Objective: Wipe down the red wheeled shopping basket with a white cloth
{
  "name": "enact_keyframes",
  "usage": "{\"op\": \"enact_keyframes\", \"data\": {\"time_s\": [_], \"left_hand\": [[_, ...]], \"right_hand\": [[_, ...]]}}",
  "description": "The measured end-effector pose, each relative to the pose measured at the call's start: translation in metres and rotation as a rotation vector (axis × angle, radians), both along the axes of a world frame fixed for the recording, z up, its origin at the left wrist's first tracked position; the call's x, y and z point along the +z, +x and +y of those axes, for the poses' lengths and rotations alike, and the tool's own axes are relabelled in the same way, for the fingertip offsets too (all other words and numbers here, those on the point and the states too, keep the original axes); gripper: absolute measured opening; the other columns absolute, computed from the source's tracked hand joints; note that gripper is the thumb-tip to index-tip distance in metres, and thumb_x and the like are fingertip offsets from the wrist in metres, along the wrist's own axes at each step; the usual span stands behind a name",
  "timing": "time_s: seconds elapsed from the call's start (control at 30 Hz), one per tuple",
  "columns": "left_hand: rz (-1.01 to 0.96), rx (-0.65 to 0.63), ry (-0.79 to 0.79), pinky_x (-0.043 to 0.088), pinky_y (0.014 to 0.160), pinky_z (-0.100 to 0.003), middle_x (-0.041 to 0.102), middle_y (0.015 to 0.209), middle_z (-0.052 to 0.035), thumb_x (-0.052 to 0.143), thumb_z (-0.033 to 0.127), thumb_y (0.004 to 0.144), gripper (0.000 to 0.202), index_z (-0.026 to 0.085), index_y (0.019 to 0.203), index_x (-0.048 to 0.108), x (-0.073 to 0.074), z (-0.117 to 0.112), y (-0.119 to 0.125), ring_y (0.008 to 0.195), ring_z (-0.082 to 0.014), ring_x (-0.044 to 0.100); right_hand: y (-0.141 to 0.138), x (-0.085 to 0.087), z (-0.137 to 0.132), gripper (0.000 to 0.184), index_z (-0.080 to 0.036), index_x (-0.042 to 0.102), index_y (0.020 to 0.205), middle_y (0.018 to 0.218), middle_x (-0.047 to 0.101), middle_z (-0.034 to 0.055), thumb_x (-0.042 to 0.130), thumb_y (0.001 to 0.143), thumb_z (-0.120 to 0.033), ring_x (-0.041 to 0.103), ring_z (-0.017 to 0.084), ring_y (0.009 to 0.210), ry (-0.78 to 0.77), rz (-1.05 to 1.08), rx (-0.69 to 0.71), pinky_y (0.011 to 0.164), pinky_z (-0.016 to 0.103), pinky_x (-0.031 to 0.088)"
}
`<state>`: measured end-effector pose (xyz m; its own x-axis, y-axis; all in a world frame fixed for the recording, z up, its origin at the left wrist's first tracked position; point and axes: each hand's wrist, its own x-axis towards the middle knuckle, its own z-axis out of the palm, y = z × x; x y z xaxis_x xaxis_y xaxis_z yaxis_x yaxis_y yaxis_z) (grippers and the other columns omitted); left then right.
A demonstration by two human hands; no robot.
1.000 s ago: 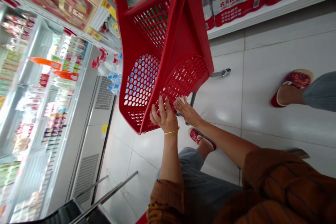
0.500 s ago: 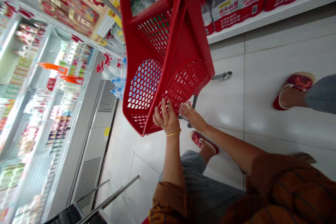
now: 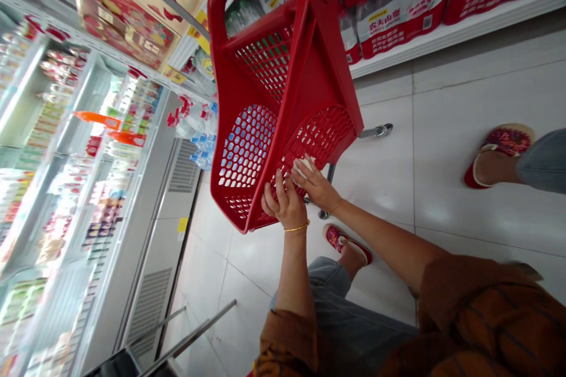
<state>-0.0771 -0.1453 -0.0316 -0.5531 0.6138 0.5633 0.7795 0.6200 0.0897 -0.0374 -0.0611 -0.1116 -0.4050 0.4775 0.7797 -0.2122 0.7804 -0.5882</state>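
Observation:
A red plastic shopping cart basket (image 3: 318,65) is tipped up in front of me, its perforated underside facing me. My left hand (image 3: 285,205) is closed on the basket's lower edge, fingers curled over the rim; a gold bangle sits on that wrist. To its right, my right hand (image 3: 317,187) presses a small white cloth (image 3: 304,165) against the mesh underside, fingers closed over it. Both hands touch the basket and nearly touch each other.
A chilled display case (image 3: 66,177) with packaged goods runs along the left. Shrink-wrapped bottled water packs (image 3: 398,6) fill a low shelf at the top right. Another person's slippered foot (image 3: 497,156) stands on the white tiled floor (image 3: 442,129). The cart's metal leg (image 3: 375,129) sticks out right.
My right hand has slid up the mesh underside with the white cloth, closer to my left hand. The left hand keeps its hold on the lower edge. The basket has barely shifted.

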Motion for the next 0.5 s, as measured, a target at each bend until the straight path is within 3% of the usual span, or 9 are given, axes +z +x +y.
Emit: {"op": "enact_keyframes", "data": {"time_s": [0.17,0.3,0.4,0.5], "left_hand": [[0.024,0.008,-0.009,0.029,0.107,-0.051,0.059,0.131,-0.0115,0.046,0.04,0.093,0.032,0.024,0.11,0.069,0.001,0.001,0.002,0.132,-0.029,0.039],[0.054,-0.029,-0.012,0.032,0.106,-0.049,0.059,0.13,-0.0108,0.045,0.038,0.094,0.031,0.025,0.11,0.069,0.002,0.0,0.003,0.13,-0.0277,0.042],[0.08,-0.036,-0.022,0.032,0.105,-0.05,0.059,0.13,-0.0098,0.046,0.037,0.094,0.031,0.026,0.111,0.068,0.003,-0.001,0.003,0.131,-0.0285,0.041],[0.083,-0.047,-0.013,0.032,0.105,-0.049,0.059,0.131,-0.0102,0.045,0.038,0.094,0.031,0.025,0.111,0.068,0.003,-0.001,0.003,0.13,-0.028,0.042]], "right_hand": [[0.008,-0.032,-0.017,0.066,-0.027,0.006,0.15,0.156,0.022,0.0117,0.033,0.094,-0.004,0.008,0.024,0.145,-0.069,-0.074,0.022,0.113,0.058,0.026],[0.015,-0.047,-0.025,0.065,-0.025,0.008,0.15,0.155,0.024,0.0132,0.034,0.094,-0.005,0.01,0.025,0.145,-0.099,-0.106,0.052,0.113,0.059,0.026],[0.02,-0.044,-0.026,0.063,-0.025,0.013,0.15,0.153,0.028,0.0131,0.034,0.094,-0.006,0.016,0.024,0.144,-0.127,-0.077,0.048,0.114,0.057,0.026],[0.023,-0.025,-0.023,0.057,-0.026,0.021,0.148,0.153,0.03,0.0116,0.035,0.095,-0.011,0.016,0.024,0.144,-0.179,-0.01,-0.011,0.115,0.055,0.026]]}}
